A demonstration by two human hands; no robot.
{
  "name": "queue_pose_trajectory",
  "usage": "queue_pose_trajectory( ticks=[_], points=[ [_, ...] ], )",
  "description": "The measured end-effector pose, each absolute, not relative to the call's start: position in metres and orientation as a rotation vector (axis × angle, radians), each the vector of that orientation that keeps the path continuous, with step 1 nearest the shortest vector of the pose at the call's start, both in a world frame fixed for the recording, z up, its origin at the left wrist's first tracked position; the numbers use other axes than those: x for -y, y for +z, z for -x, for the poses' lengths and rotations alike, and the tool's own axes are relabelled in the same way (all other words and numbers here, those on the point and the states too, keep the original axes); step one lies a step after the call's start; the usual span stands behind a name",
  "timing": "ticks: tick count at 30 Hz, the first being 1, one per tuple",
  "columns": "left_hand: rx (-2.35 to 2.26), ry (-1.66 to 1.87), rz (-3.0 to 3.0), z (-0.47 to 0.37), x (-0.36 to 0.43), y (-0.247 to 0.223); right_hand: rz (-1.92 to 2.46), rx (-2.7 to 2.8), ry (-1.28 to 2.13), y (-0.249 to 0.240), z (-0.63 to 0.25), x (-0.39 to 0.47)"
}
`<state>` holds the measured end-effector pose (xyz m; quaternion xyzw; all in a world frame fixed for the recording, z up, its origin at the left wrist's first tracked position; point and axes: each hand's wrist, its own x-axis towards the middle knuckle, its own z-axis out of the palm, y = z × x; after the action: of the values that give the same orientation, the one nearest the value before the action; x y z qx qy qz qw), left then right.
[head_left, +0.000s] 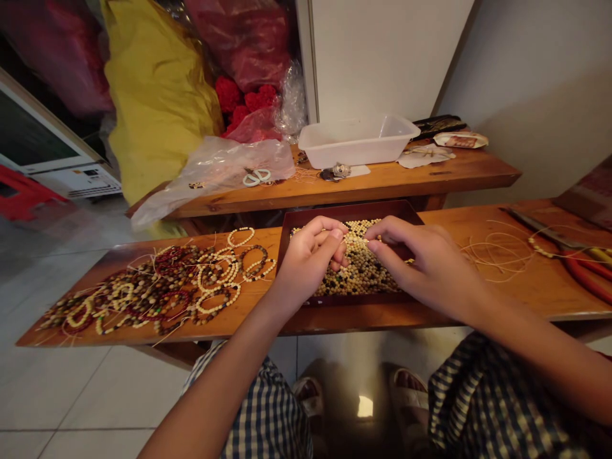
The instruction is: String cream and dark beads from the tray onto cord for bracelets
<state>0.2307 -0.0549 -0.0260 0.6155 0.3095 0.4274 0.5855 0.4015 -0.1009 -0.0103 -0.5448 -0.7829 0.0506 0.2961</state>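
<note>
1 head-worn camera looks forward and steeply down from above the lap (pixel 268 408), close over the left forearm (pixel 229 357), entering at 7 o'clock, and the right forearm (pixel 530 344), at 4; the bead tray (pixel 356 298) lies near centre, the rear bench (pixel 411 175) farther off towards 12

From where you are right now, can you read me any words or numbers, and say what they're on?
No words or numbers are clear enough to read.
White panel at the left: small dark marks, too blurred.
Small packet on the back bench: reddish print, too small.
</note>
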Motion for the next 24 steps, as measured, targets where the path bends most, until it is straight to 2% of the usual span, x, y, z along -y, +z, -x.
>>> queue_pose_trajectory(
  ticks=[4, 7, 24],
  points=[
    [-0.719, 1.011, -1.411, -0.2316, 0.0555, -0.0258, 1.404, 2.256, -0.433, -0.0134, -0.3990, 0.1004],
    [-0.711, 0.995, -1.408, -0.2327, 0.0561, -0.0255, 1.375, 2.285, -0.601, -0.0143, -0.3965, 0.1007],
    [-0.695, 0.970, -1.370, -0.2347, 0.0597, -0.0220, 1.314, 2.174, -0.429, -0.0127, -0.3969, 0.1060]
  ],
)
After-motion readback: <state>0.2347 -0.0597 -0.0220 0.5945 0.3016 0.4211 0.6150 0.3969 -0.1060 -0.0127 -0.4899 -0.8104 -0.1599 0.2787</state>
